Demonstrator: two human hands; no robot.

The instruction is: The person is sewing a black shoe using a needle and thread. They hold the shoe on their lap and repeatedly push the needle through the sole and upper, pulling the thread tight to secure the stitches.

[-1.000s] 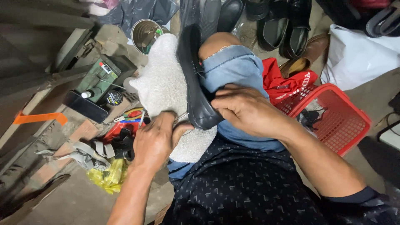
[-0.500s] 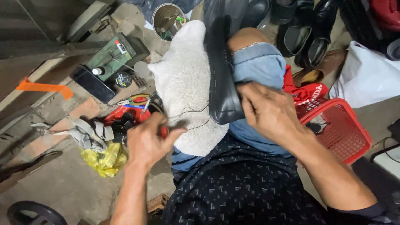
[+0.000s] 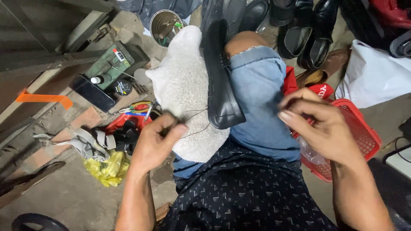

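Left hand [image 3: 156, 143] pinches thread [image 3: 198, 128] beside shoe [image 3: 219, 81] on towel [image 3: 184, 90]; right hand [image 3: 319, 126] loosely curled, grasping nothing.

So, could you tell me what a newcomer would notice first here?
A black shoe lies sole-edge up on a white towel across the person's lap. The left hand pinches a dark thread running to it, while the right hand hovers over a red basket.
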